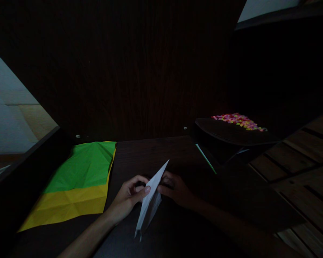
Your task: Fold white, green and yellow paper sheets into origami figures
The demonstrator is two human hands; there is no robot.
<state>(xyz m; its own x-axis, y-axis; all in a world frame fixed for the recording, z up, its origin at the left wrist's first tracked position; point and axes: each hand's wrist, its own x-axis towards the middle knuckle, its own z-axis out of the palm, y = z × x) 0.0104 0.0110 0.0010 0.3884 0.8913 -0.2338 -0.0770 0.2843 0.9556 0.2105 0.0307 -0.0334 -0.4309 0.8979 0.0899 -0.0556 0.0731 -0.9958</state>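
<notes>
A folded sheet of white paper (152, 193) is held up between my two hands, its narrow point tilted up and to the right. My left hand (131, 193) pinches its left side, the thumb lying on the paper's face. On the other side my right hand (174, 186) grips the edge between thumb and bent fingers. The paper's lower end hangs partly open, with small torn-looking tips. Some fingers of both hands are hidden behind the paper or in shadow.
On the left lie creased sheets of green paper (83, 166) and yellow paper (70, 206). A thin green stick (206, 158) rests on the dark tabletop (148, 150) at right. Pink, red and yellow small pieces (239, 121) cover part of a curved dark shelf (218, 127).
</notes>
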